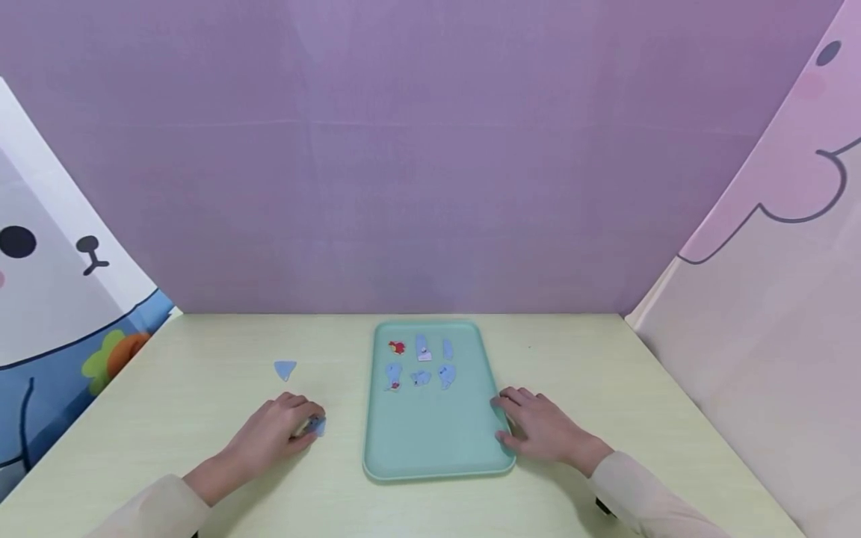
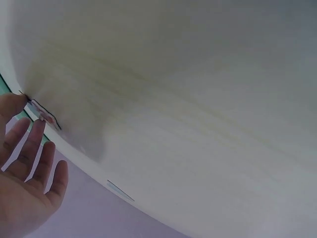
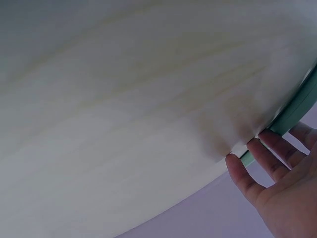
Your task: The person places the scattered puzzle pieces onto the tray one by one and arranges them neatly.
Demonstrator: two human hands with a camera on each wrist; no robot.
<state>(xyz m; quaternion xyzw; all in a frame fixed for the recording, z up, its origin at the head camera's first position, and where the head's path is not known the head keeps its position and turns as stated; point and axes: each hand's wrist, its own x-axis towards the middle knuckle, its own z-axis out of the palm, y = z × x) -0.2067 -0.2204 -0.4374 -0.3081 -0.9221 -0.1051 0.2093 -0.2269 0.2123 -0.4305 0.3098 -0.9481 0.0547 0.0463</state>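
Note:
My left hand [image 1: 274, 432] is low over the table, left of the tray, and pinches a flat printed blue piece [image 1: 319, 428] between thumb and fingers. In the left wrist view the piece [image 2: 48, 118] appears nearly edge-on, so its full shape is hidden. A pale green tray [image 1: 437, 441] lies on the table in front of me. Its right rim is touched by the fingers of my right hand [image 1: 548, 432], which are loosely bent. Two rows of flat cut-out pieces lie in the tray's far half, among them a red piece [image 1: 397, 347] and a blue piece [image 1: 447, 376].
A loose blue triangular piece [image 1: 285, 370] lies on the pale wooden table [image 1: 605, 373], just beyond my left hand. A purple wall [image 1: 430, 187] rises behind the table, and printed cloth panels [image 1: 760, 314] stand at both sides.

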